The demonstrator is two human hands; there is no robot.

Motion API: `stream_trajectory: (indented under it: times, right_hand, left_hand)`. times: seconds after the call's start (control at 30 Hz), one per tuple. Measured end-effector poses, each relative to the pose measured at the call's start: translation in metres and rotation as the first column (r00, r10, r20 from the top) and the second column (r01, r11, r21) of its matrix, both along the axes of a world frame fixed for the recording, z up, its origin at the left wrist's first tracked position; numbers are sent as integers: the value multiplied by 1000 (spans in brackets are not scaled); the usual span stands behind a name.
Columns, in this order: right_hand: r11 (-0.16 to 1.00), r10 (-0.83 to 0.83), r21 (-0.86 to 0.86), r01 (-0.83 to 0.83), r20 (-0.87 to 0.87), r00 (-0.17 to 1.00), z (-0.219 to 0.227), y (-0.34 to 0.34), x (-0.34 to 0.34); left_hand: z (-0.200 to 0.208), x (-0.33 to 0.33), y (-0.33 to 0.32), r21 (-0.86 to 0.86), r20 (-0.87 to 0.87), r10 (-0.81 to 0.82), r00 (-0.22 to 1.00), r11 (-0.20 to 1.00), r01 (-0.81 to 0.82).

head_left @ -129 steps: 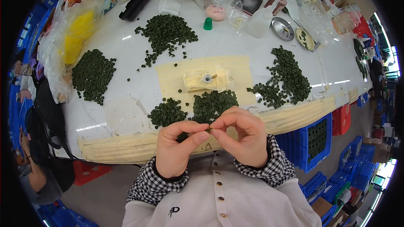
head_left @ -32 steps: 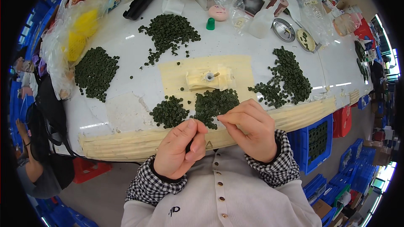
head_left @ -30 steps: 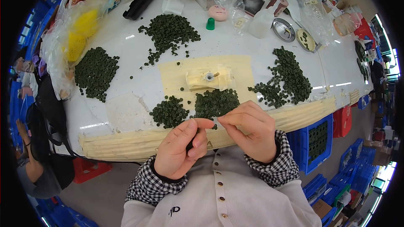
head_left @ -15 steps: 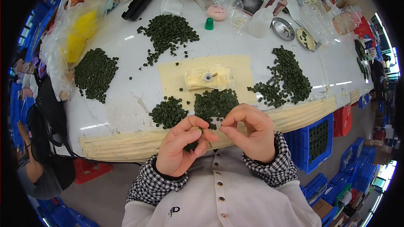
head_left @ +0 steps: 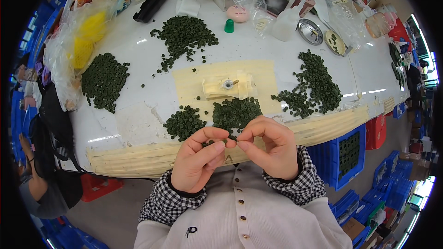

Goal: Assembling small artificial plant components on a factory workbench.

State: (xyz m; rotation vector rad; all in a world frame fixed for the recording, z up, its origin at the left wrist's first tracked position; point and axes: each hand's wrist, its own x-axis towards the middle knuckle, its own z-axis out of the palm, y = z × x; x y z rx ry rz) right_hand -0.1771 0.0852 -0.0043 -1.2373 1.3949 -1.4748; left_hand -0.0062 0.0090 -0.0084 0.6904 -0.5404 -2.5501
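Observation:
My left hand (head_left: 196,161) is curled closed in front of my chest, with a few small dark green round pieces (head_left: 208,143) showing between its fingers. Thumb and forefinger of my right hand (head_left: 272,150) are pinched together against the left fingertips; whatever they grip is too small to make out. Just beyond the hands lie a heap of small dark green ring-like pieces (head_left: 236,113) and a looser pile of dark green pieces (head_left: 184,123). Behind them a taped block (head_left: 217,87) carries a round metal fitting (head_left: 227,84) with a short brass-coloured pin.
More dark green piles lie at the left (head_left: 105,82), at the back (head_left: 184,36) and at the right (head_left: 320,87). A green thimble-shaped cap (head_left: 229,26), a white bottle (head_left: 284,28) and a metal lid (head_left: 310,32) stand farther back. A blue crate (head_left: 330,168) sits below the table's right edge.
My right hand has moved slightly left, so its pinched fingertips now meet those of my left hand. The left fingers have closed in a little. The piles look the same.

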Motion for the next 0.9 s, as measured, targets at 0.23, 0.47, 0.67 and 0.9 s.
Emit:
stream_trajectory:
  times: [0.23, 0.47, 0.67, 0.9]
  right_hand:
    - [1000, -15, -27, 14, -37, 999, 2, -1, 1]
    - [1000, -3, -16, 3, -1, 1000, 4, -2, 3]
    - [1000, -27, -10, 28, 25, 999, 2, -1, 5]
    - [997, -71, -16, 71, -36, 997, 4, -2, 8]
  left_hand:
    - [1, 0, 1, -56, 38, -14, 999, 998, 16]
    - [0, -3, 3, -154, 85, 14, 996, 988, -1]
    - [-2, -3, 4, -163, 109, 14, 994, 987, 4]
    - [0, -6, 6, -198, 155, 55, 986, 980, -23]
